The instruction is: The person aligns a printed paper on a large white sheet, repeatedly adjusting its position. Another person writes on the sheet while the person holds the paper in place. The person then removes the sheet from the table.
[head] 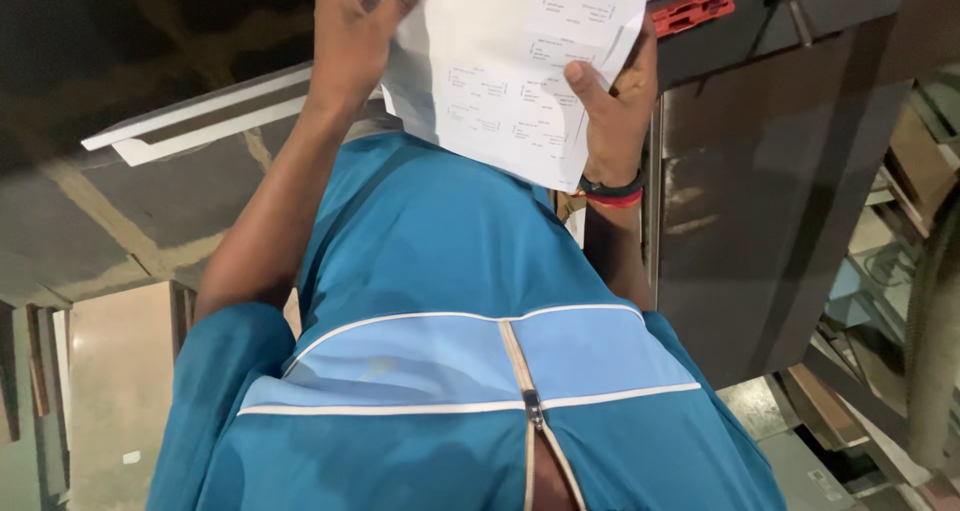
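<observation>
Paper sheets [500, 61], thin, light and floppy, sit pinched at both side edges: left hand [350, 31] and right hand [615, 96] clamped on them.

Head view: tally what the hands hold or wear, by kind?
Printed paper sheets, held by left hand and right hand: 1 visible; sheets behind cannot be told
Black wristband on the right wrist: 1
Red wristband on the right wrist: 1
Total: 3
</observation>
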